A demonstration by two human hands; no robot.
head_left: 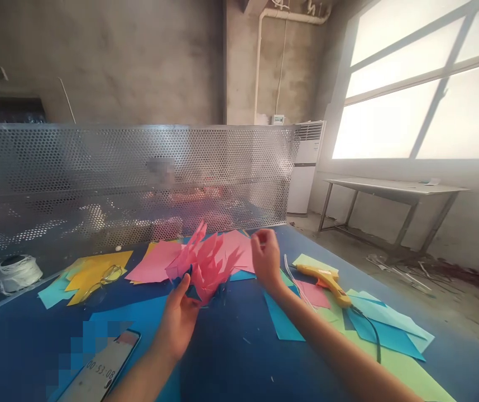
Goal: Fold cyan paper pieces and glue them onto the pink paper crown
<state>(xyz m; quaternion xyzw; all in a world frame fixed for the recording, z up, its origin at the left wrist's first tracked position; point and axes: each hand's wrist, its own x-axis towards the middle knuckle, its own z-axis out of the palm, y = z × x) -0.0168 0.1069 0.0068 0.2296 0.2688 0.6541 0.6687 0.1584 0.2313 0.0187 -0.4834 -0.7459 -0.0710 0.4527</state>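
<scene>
Paper flower (204,267), pink spiky petals, dark base

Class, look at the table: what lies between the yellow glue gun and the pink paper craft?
In the head view, the right hand is between the glue gun and pink paper craft.

A single view, taken from the person's head; it looks forward and slightly down over a blue table (231,357), close enough that both forearms enter from the bottom edge; the left hand (178,318) and right hand (267,259) sit near the centre; beyond, a perforated metal screen (139,167), concrete wall and bright window (424,95) fill the upper half
</scene>
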